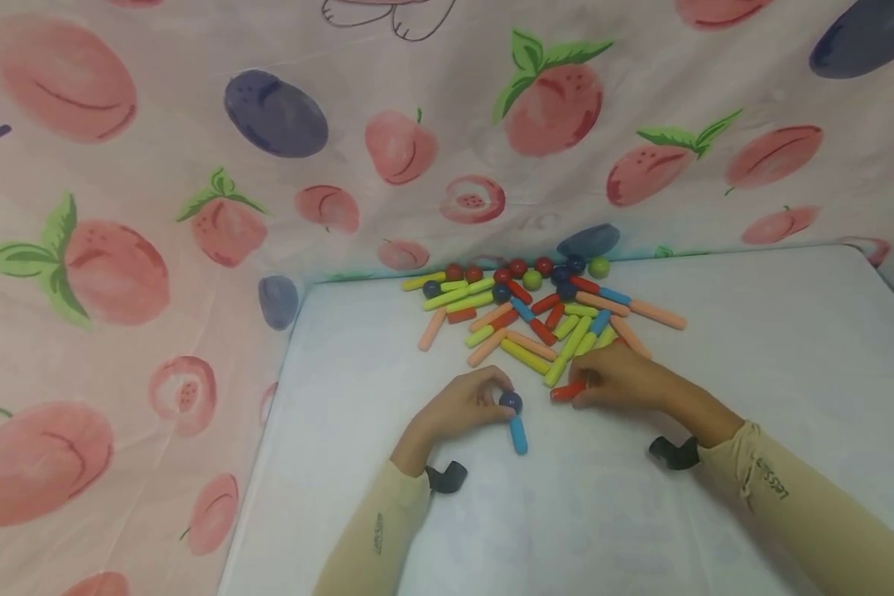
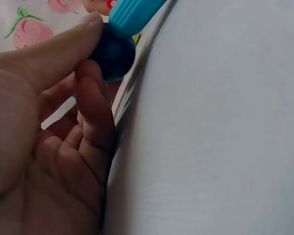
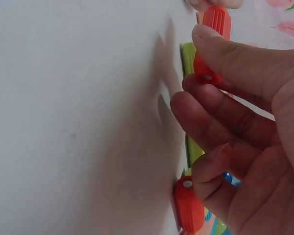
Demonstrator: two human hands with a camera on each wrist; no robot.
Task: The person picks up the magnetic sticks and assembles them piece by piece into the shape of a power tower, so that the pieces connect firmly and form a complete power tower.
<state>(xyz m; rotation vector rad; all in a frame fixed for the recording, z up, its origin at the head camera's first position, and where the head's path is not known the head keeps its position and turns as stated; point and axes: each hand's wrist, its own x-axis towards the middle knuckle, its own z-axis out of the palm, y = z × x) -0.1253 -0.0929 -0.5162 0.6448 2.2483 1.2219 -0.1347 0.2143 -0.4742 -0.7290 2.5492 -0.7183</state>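
Observation:
My left hand [image 1: 465, 405] pinches a dark blue ball [image 1: 511, 402] between thumb and fingers. A light blue ribbed stick [image 1: 518, 434] joins the ball and points toward the near side; in the left wrist view the stick [image 2: 132, 17] meets the ball [image 2: 113, 55]. To the right, my right hand [image 1: 617, 377] grips a short red stick [image 1: 567, 391] with thumb and fingertips, its free end pointing left at the ball. A small pale dot shows on the end of this red stick [image 3: 210, 46] in the right wrist view.
Behind the hands lies a spread of coloured sticks, such as a yellow one [image 1: 526, 357] and an orange one [image 1: 658, 315]. Red balls [image 1: 518, 267], dark blue balls and green balls [image 1: 599, 266] line the white table's [image 1: 343, 372] back edge, against a fruit-print cloth [image 1: 417, 83].

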